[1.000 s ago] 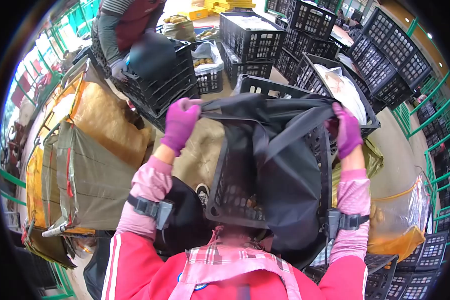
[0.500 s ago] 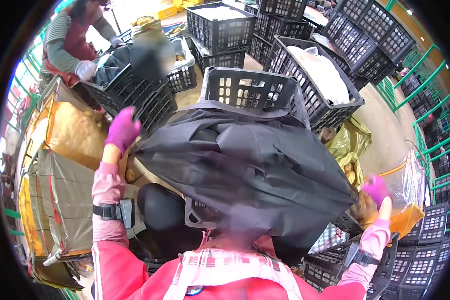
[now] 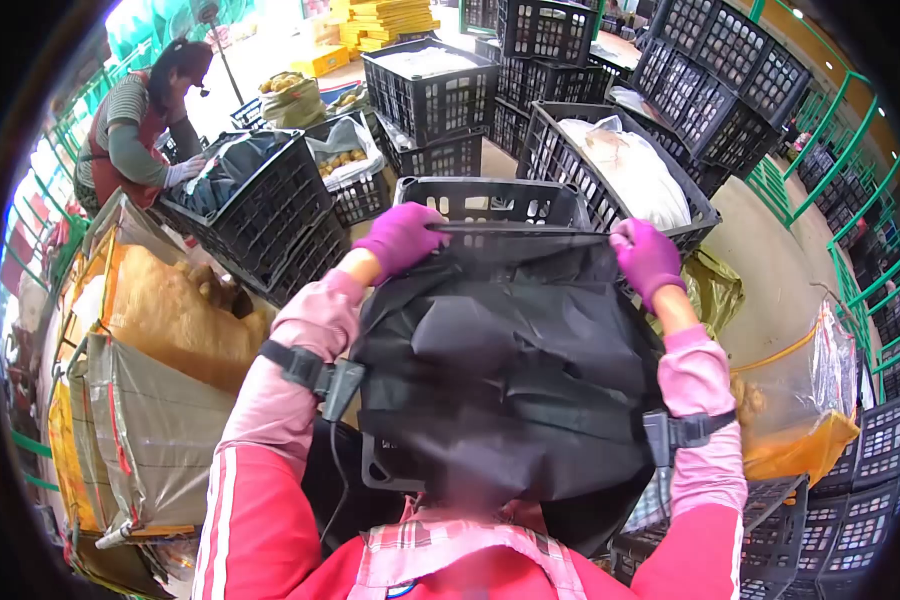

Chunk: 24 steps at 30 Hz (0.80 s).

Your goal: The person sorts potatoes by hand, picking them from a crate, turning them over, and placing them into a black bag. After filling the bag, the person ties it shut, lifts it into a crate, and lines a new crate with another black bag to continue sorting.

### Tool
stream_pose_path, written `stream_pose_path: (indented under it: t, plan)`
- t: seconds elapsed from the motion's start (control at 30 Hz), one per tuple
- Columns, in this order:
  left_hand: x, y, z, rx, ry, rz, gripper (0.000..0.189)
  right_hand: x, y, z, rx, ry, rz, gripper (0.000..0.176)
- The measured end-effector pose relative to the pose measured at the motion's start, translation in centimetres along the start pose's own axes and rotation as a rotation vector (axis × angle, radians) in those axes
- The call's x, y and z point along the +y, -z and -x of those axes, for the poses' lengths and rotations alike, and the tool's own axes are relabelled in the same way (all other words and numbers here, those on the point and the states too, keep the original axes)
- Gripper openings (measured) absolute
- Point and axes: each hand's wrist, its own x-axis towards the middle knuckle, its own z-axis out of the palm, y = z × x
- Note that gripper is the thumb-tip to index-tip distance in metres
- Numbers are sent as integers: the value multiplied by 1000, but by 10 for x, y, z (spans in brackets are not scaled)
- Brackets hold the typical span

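Observation:
A thin, wrinkled black sheet (image 3: 510,350) lies over the black plastic crate (image 3: 490,187) in front of me, covering most of it. My left hand (image 3: 402,242), in a purple glove, grips the sheet's far edge at its left end. At the right end of that edge, my right hand (image 3: 650,262), also gloved in purple, pinches the sheet. Between the hands the edge runs nearly straight, just on my side of the crate's far wall. What lies under the sheet is hidden.
On my left stands a large sack of potatoes (image 3: 185,310). A person (image 3: 135,140) in white gloves bends over a stacked crate (image 3: 260,210). A crate with a white liner (image 3: 620,165) stands ahead right, and an open potato bag (image 3: 795,385) nearer right.
Both hands have come inward and forward from wide apart, and now hold the sheet's far edge. The sheet has narrowed. At left, the person's upper body shows more fully.

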Motion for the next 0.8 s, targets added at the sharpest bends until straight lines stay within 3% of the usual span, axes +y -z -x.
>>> stream_pose_path:
  t: [0.07,0.17,0.2,0.23,0.3,0.33,0.43,0.53,0.63,0.73,0.8]
  plan:
    - [-13,21,-8,35,75,106,20,21,7,-12,-74,-54,-21,27]
    - [-41,37,-15,153,109,311,20,38,-33,3,15,412,-115,46]
    - [-60,34,-20,182,124,314,21,36,-31,5,-144,298,-4,66]
    - [-75,33,-23,211,130,285,23,13,-15,7,-269,108,48,62]
    - [-104,29,-29,265,141,227,27,43,-22,-10,-275,193,-205,54]
    - [-118,24,-31,347,164,302,28,17,7,-2,-468,-91,-442,41]
    - [-153,23,-42,349,209,277,30,29,6,1,-515,23,-542,25]
    - [-168,14,-55,382,232,293,33,40,-3,-13,-504,-22,-539,19]
    - [-169,6,-64,402,278,229,40,61,-12,-48,-68,171,-324,18]
    - [-217,-14,-97,377,322,132,49,51,-16,-97,238,31,-99,24]
    - [-193,-5,-102,324,405,125,50,54,-28,-138,376,43,84,23]
